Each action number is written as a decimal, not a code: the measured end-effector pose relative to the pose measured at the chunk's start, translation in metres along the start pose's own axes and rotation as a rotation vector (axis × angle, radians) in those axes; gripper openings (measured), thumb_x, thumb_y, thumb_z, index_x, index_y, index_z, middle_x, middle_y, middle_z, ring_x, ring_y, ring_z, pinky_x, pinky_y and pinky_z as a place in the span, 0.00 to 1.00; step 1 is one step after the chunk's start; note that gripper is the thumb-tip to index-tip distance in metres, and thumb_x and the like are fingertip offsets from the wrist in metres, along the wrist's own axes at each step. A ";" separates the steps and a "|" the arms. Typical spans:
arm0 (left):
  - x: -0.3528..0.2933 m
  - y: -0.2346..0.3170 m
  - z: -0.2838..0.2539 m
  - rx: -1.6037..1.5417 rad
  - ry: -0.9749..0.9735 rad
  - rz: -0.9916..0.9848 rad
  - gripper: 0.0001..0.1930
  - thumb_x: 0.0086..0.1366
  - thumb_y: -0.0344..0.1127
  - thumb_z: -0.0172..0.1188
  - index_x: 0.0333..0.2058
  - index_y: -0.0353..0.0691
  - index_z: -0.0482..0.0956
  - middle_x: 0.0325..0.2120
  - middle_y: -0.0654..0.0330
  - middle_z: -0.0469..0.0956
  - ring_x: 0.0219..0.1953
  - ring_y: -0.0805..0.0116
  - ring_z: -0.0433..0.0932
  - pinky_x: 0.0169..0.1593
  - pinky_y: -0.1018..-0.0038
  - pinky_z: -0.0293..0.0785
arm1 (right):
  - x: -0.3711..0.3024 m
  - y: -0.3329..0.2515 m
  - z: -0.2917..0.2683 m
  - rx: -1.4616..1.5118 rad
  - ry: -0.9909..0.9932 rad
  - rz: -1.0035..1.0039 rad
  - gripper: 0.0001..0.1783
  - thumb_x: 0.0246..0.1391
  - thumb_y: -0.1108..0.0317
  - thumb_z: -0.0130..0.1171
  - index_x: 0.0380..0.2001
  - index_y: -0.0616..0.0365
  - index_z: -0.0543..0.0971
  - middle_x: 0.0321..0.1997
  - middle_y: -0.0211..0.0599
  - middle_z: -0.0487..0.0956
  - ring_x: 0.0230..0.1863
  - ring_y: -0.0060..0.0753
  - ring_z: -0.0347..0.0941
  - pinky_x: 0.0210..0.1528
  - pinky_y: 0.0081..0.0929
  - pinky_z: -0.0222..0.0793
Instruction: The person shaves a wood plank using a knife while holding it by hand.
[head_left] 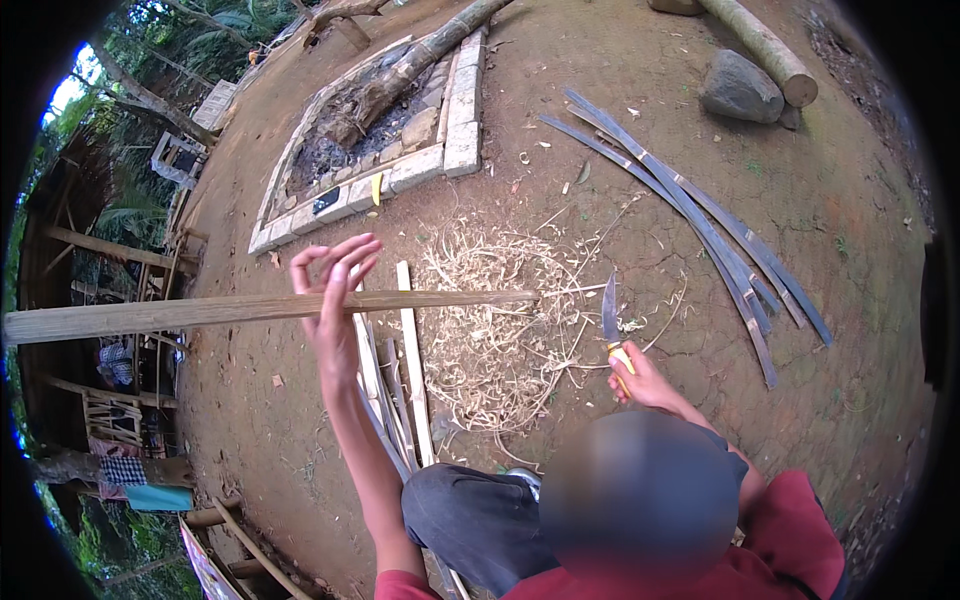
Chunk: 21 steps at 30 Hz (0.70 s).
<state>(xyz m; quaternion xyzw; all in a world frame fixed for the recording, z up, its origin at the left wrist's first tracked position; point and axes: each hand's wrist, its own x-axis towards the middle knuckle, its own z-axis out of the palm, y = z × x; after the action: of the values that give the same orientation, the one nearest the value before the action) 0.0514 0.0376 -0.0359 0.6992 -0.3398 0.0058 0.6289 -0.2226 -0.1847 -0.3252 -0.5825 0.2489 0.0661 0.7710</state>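
Note:
A long, pale brown strip of wood or bamboo point(430, 299) crosses in front of me from the left edge, narrowing to a tip over a heap of curled shavings point(490, 370). My left hand point(333, 335) is around it, thumb across the near face and some fingers loosely raised beyond. In my right hand point(648, 382) is a knife point(610, 315), gripped by its yellow handle with the blade pointing away from me. The blade stands apart from the strip, to the right of its tip. Below my left hand, several pale split strips point(412, 370) lie on the ground.
Several long dark strips point(690, 205) lie fanned out at the right. A stone-edged fire pit point(415, 170) holds a log point(430, 50) at the far left. A boulder point(740, 88) sits beside another log point(765, 55) at the far right. Wooden shelters point(110, 250) line the left.

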 end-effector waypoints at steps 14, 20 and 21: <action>-0.034 -0.052 0.055 -0.261 0.591 0.083 0.12 0.71 0.29 0.38 0.25 0.40 0.58 0.11 0.66 0.52 0.09 0.77 0.47 0.12 0.80 0.50 | 0.026 -0.124 0.080 -0.728 -0.066 -0.382 0.19 0.69 0.59 0.42 0.44 0.69 0.67 0.24 0.51 0.76 0.24 0.49 0.76 0.31 0.43 0.73; -0.037 -0.056 0.059 -0.203 0.478 0.198 0.15 0.69 0.32 0.38 0.21 0.44 0.53 0.11 0.66 0.49 0.08 0.75 0.46 0.12 0.77 0.49 | 0.061 -0.112 0.115 -0.702 -0.077 -0.301 0.21 0.68 0.60 0.45 0.40 0.75 0.70 0.23 0.60 0.77 0.28 0.61 0.78 0.33 0.52 0.72; -0.036 -0.055 0.058 -0.244 0.475 0.209 0.15 0.69 0.32 0.38 0.21 0.44 0.53 0.11 0.66 0.49 0.08 0.75 0.46 0.12 0.77 0.49 | 0.062 -0.109 0.118 -0.730 -0.060 -0.306 0.21 0.68 0.61 0.45 0.41 0.76 0.69 0.21 0.60 0.77 0.26 0.61 0.78 0.30 0.51 0.73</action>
<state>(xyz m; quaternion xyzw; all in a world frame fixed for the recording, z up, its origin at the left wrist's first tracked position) 0.0259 0.0021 -0.1124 0.5584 -0.2514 0.1935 0.7666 -0.0897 -0.1203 -0.2356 -0.8463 0.0967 0.0517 0.5212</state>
